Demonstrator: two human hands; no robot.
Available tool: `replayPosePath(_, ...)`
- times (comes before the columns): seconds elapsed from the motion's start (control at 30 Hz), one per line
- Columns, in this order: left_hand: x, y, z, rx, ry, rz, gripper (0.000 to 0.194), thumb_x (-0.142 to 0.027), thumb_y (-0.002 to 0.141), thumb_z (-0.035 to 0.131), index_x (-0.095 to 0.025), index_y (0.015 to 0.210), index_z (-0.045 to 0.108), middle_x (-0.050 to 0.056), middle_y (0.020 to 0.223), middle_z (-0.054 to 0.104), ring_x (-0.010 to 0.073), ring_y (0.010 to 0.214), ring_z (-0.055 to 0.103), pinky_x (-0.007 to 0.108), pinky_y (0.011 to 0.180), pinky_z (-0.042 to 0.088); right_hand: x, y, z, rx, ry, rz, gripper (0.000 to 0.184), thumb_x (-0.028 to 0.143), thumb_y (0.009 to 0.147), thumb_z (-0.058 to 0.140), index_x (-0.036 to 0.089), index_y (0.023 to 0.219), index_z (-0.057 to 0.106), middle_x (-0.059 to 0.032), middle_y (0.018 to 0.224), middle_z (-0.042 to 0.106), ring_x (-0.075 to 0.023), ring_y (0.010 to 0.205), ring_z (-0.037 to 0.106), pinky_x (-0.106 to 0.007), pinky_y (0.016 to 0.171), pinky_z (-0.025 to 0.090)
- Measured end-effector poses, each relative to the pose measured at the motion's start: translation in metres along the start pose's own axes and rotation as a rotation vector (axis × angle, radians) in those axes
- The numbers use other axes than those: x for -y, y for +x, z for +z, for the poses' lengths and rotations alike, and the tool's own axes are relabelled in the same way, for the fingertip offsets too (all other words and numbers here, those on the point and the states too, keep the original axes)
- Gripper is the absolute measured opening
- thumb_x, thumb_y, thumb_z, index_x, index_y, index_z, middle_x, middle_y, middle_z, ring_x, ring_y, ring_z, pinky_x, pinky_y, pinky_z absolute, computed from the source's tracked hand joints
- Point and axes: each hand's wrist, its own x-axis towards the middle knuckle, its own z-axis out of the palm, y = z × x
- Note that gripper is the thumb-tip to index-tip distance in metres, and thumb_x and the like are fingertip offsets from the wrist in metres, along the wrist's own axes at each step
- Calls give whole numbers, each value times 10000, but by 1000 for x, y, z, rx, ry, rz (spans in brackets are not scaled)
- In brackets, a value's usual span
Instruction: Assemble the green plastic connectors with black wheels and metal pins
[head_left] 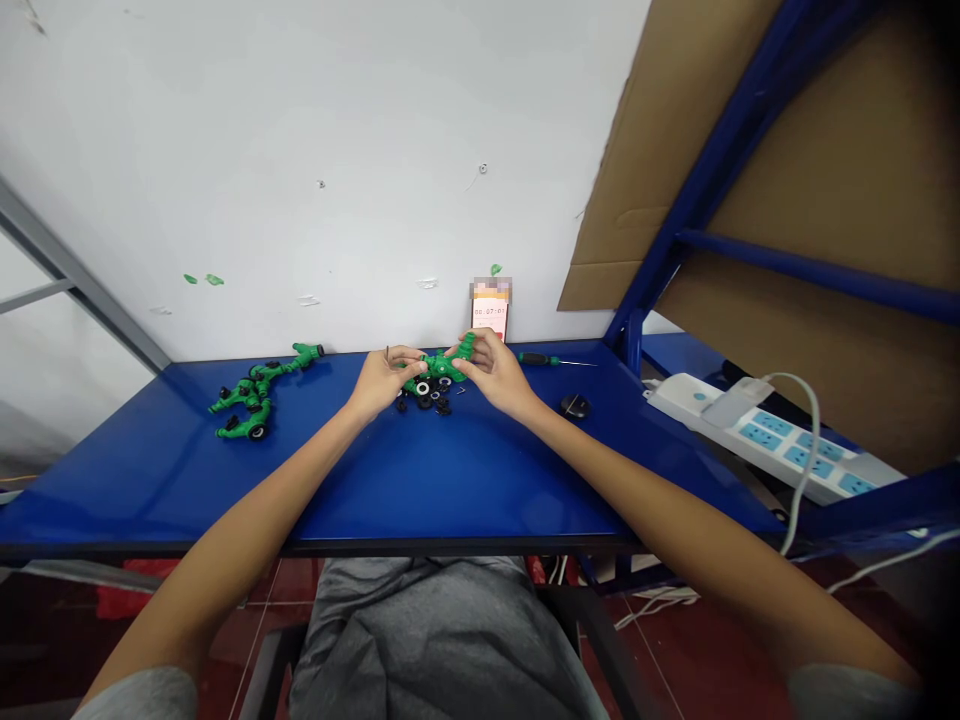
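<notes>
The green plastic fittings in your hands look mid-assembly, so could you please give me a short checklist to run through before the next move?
1. Left hand and right hand both on the green plastic fitting: ok.
2. Fitting's joints fully seated: cannot tell, the fingers cover them.
3. Loose black parts lying just in front of the hands, on the blue table: ok.
4. Green-handled screwdriver lying within reach beside the right hand: ok.
5. Joined green fitting assembly lying apart from the hands, to their left: ok.
</notes>
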Motion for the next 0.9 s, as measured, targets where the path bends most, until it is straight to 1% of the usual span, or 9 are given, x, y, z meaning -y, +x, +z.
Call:
replayPosePath(0.1, -1, -1, 1, -13, -59, -57, 406, -411, 628, 952, -132, 882, 803, 87, 832, 777, 189, 745, 674, 279, 651, 510, 3, -4, 2, -10, -21, 0, 398, 479, 879, 780, 295, 1132, 535, -65, 1131, 772, -262, 1113, 753, -482, 1007, 611)
replayPosePath(0.23, 1, -1, 1, -24, -134, -131, 401, -364, 597, 963, -119, 869, 799, 97, 790, 765, 159, 647, 628, 241, 526, 420, 7, -7, 1, -8, -81, -27, 390, 492, 894, 773, 295, 1150, 556, -70, 1135, 768, -264, 1108, 752, -496, 1026, 616)
replayPosePath(0.37, 3, 0, 0, -36, -158, -164, 408, -339, 580, 968, -116, 874, 794, 101, 783, 766, 146, 615, 611, 229, 499, 382, 10, -7, 1, 1, -100, -52, 373, 490, 903, 772, 294, 1141, 563, -71, 1119, 769, -272, 1105, 755, -516, 1037, 617)
replayPosePath(0.57, 3, -1, 0, -50, -101, -149, 412, -370, 600, 963, -123, 870, 774, 94, 792, 761, 151, 627, 615, 236, 517, 397, 13, -8, 2, 18, -114, -91, 346, 479, 915, 770, 292, 1135, 579, -70, 1124, 756, -280, 1123, 748, -539, 1077, 600)
replayPosePath(0.67, 0, -2, -1, -20, -75, -118, 416, -415, 637, 953, -135, 885, 771, 78, 811, 750, 147, 652, 613, 236, 538, 416, 13, -9, 1, 26, -138, -98, 330, 480, 922, 763, 294, 1134, 592, -65, 1127, 752, -279, 1122, 743, -537, 1082, 602)
replayPosePath(0.73, -1, -1, -2, 12, -48, -68, 401, -455, 693, 925, -150, 905, 776, 72, 848, 749, 156, 700, 627, 243, 576, 446, 14, -10, 0, 24, -142, -105, 317, 471, 924, 761, 297, 1135, 600, -60, 1124, 753, -278, 1115, 744, -534, 1082, 604)
replayPosePath(0.83, -1, 1, -3, 48, -8, 43, 376, -494, 767, 873, -167, 927, 777, 67, 888, 744, 179, 821, 663, 261, 695, 505, 17, -10, 1, 33, -142, -104, 309, 467, 919, 767, 299, 1125, 611, -54, 1123, 753, -276, 1116, 745, -524, 1091, 600)
replayPosePath(0.9, 0, 2, -5, 66, 20, 100, 367, -488, 784, 858, -170, 945, 772, 62, 896, 736, 184, 870, 672, 268, 761, 519, 18, -10, 2, 39, -135, -97, 312, 469, 911, 776, 298, 1115, 612, -52, 1119, 756, -275, 1115, 748, -519, 1086, 602)
